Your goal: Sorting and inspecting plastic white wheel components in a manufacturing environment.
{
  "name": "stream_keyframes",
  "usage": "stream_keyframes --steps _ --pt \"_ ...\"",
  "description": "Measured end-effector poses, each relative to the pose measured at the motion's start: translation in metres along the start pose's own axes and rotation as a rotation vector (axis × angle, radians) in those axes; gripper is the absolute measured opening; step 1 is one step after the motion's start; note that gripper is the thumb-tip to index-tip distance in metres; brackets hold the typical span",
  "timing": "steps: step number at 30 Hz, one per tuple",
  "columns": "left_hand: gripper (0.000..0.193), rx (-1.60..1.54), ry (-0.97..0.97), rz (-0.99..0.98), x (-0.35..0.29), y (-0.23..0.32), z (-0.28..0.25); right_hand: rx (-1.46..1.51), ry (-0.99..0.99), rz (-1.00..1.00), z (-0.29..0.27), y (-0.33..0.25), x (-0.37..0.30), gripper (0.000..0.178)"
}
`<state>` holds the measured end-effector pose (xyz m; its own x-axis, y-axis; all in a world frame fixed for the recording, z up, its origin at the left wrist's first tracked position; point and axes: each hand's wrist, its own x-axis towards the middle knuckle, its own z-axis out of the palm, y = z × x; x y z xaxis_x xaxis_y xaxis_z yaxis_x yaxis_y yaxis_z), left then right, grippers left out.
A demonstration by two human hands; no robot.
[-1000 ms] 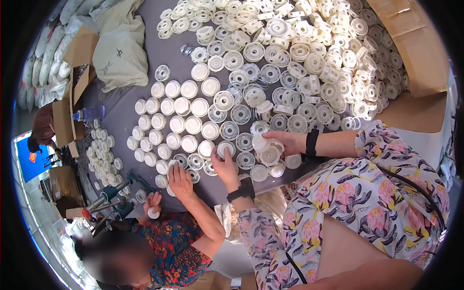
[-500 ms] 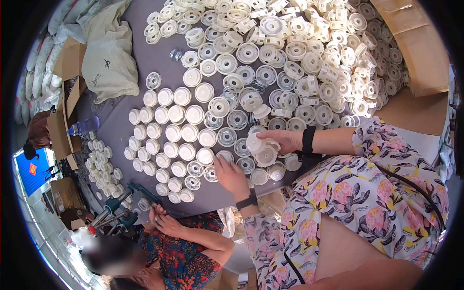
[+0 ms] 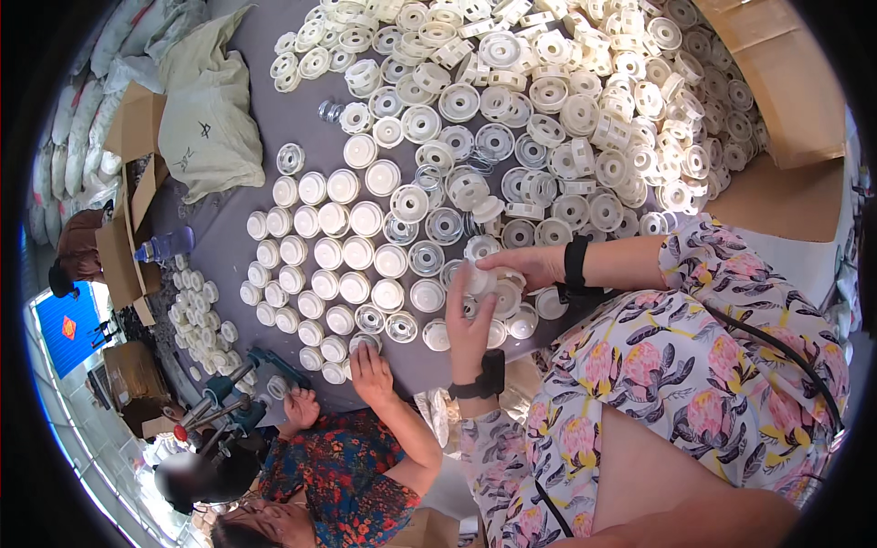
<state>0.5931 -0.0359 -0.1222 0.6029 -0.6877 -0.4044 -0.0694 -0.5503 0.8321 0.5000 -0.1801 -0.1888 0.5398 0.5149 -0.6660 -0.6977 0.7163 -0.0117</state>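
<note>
My right hand grips white plastic caps, stacked or bunched together, above the near edge of the table. Its thumb lies on the top cap, a smooth, pale round one. My left hand meets it from the left, fingers and thumb closed about that same cap; their exact contact is partly hidden. Beneath both hands are round white housings, and a capless one with a clear centre lies just left of my left hand. Rows of capped round housings fill the table farther left.
A large heap of white ring-shaped parts covers the far right, beside a cardboard box. At lower left, a co-worker's hand touches a housing; their other hand is by a green hand press. A cloth sack lies far left.
My left hand has lifted from a housing on the table and moved right to the cap in my right hand. The co-worker's one hand has reached out to the rows of housings.
</note>
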Motion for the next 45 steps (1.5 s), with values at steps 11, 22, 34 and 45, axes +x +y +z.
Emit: stream_keyframes --steps 11,22,34,45 --pt "0.054 0.479 0.254 0.095 0.048 -0.054 0.008 0.161 -0.237 -0.123 -0.026 0.009 0.007 0.042" --pt "0.066 0.984 0.15 -0.149 0.038 -0.051 0.015 0.164 -0.222 -0.209 -0.018 -0.009 0.004 0.039" --pt "0.052 0.747 0.303 0.063 0.052 -0.044 -0.002 0.318 -0.112 -0.194 -0.012 0.011 -0.02 0.038" --pt "0.044 0.511 0.352 -0.076 0.074 -0.03 -0.017 0.312 -0.151 -0.201 -0.014 0.0 -0.034 0.034"
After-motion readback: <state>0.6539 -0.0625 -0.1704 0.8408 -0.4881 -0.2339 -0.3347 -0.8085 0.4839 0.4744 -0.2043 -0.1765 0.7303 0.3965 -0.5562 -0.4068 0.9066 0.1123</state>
